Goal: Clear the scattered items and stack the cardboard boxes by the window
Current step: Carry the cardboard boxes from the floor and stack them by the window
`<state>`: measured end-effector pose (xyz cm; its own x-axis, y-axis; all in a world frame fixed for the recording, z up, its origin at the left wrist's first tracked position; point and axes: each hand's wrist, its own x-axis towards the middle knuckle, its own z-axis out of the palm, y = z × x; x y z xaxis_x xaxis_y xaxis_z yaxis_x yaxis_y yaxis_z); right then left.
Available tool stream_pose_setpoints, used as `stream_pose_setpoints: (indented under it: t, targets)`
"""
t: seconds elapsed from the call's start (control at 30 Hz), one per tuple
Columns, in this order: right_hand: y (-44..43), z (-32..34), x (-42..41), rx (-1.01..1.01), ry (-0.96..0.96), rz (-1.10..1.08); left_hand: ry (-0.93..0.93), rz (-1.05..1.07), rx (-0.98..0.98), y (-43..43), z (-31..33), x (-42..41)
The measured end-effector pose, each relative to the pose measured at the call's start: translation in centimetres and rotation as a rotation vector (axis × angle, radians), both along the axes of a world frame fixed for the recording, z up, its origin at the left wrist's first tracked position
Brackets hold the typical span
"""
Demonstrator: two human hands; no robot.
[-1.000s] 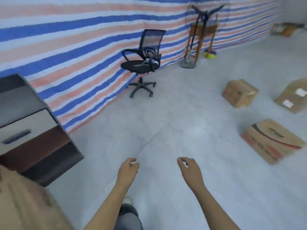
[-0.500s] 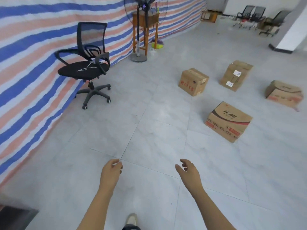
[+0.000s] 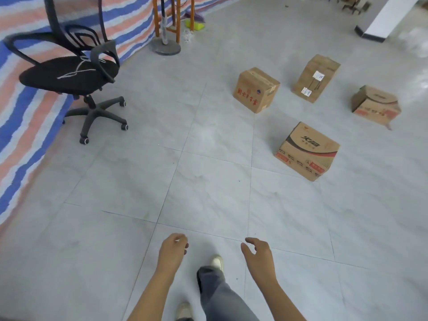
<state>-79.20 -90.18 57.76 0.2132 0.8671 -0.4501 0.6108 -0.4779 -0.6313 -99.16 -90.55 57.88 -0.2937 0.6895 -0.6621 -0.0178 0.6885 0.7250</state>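
Chair [image 3: 69,75] stands far left by the striped sheet; near, the left grip [image 3: 172,251] and right grip [image 3: 257,256] hang loosely curled, holding nothing. To the right, four cardboard boxes lie well apart on the floor [image 3: 208,193]: red-lettered box [image 3: 256,89], swoosh-printed box [image 3: 306,150], labelled box [image 3: 316,77], rightmost box [image 3: 376,105]. None is stacked and no window shows, so the task looks barely begun.

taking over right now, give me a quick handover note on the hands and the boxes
Left hand and right hand: both loosely curled, holding nothing.
Four cardboard boxes sit apart on the floor, ahead and to the right: printed box nearest, red-lettered box, labelled box, far-right box.
Done: nothing stacked yet.
Left: carry and stack all four; the window is not in view.
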Motion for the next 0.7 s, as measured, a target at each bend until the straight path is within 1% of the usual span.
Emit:
stream_pose_setpoints:
  t: [0.13,0.27,0.4,0.5,0.6,0.7]
  targets:
    - [6.5,-1.5,-0.8,0.046,0.048,-0.043,0.063,0.006,0.015,5.9,0.1,-1.7]
    - [17.4,-1.9,-2.1,0.131,0.122,-0.025,0.129,0.064,0.046,14.3,0.9,-4.3]
    - [30.0,1.8,-2.5,0.266,0.216,-0.068,0.173,0.13,0.127,23.5,3.7,-6.2]
    - [36.1,4.2,-2.5,0.321,0.261,-0.06,0.19,0.195,0.198,30.1,5.7,-7.0]
    - [39.2,4.0,-2.2,0.272,0.236,-0.061,0.17,0.194,0.206,34.5,6.0,-6.3]
    - [41.0,2.4,-2.1,0.2,0.212,-0.004,0.128,0.11,0.123,37.4,4.2,-4.5]
